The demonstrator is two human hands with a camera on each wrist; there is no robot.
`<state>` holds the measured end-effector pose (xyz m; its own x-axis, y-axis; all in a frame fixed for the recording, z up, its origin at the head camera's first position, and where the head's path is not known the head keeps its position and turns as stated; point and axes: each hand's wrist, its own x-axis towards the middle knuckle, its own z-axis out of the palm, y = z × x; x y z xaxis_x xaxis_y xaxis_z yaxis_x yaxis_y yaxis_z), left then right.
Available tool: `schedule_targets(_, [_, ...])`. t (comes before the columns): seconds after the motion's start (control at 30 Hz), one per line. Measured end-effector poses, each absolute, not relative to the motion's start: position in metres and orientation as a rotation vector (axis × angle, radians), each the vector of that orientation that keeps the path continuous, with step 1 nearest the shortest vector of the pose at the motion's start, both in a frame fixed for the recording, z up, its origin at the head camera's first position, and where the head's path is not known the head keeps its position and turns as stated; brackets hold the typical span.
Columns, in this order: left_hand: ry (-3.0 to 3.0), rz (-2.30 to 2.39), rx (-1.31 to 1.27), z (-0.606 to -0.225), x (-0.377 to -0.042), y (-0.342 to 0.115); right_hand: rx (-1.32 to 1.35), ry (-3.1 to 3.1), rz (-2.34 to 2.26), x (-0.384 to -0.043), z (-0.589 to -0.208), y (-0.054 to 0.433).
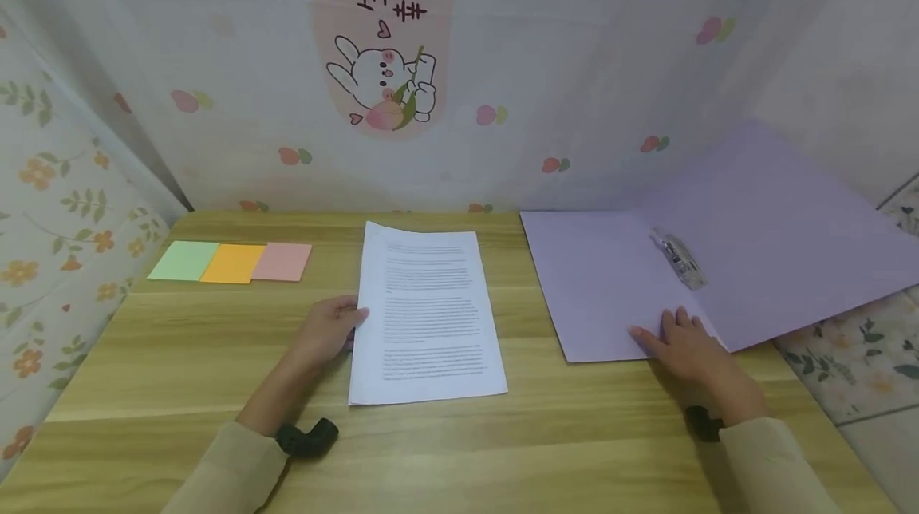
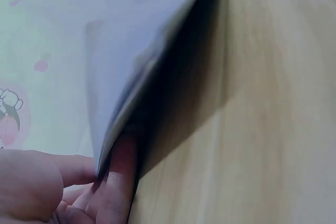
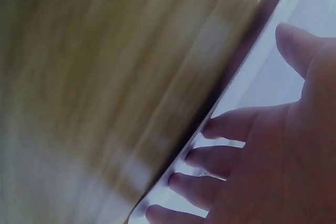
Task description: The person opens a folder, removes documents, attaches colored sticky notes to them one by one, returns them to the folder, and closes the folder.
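A stack of printed paper (image 1: 431,314) is in the middle of the table. My left hand (image 1: 332,330) pinches its left edge, thumb on top and fingers beneath. In the left wrist view the paper (image 2: 123,72) tilts up from the wood, with the left hand (image 2: 79,187) at its edge. To the right lies a purple folder (image 1: 589,282), opened out, with a metal clip (image 1: 680,260) near its fold. My right hand (image 1: 692,350) rests on the folder's near part with fingers spread. In the right wrist view the right hand (image 3: 262,150) has its fingertips along the folder's edge.
Green (image 1: 183,260), orange (image 1: 232,262) and pink sticky note pads (image 1: 282,261) lie side by side at the back left of the wooden table (image 1: 574,434). A printed curtain (image 1: 574,59) hangs behind. The folder's right cover (image 1: 797,243) reaches past the table's right edge.
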<state>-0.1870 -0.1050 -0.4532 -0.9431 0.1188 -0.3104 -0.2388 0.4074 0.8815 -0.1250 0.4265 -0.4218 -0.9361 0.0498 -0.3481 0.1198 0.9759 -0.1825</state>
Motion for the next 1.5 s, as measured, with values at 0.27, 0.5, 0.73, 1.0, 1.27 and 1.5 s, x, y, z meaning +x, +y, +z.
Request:
schedule_targets(0.27, [2.409,1.489,-0.143,-0.451,-0.187,-0.094,0.099,2.790,-0.309,-0.122,-0.425,0.444])
schedule_targets(0.5, [2.568,1.387,-0.066,-0.449,-0.187,-0.086,0.153,2.776,-0.324,-0.121,-0.426,0.457])
schedule_targets(0.73, [2.695,1.311,-0.040,-0.444,-0.189,-0.075,0.166,2.783,-0.296,-0.120,-0.425,0.460])
schedule_targets(1.0, [2.766,1.197,-0.071,-0.438,-0.189,-0.065,0.131,2.813,-0.293,-0.120,-0.427,0.461])
schedule_targets(1.27, [2.810,1.008,-0.144,-0.427,-0.188,-0.059,0.071,2.872,-0.296,-0.121,-0.427,0.458])
schedule_targets(1.5, [2.858,0.853,-0.176,-0.422,-0.190,-0.060,0.079,2.881,-0.309,-0.124,-0.420,0.452])
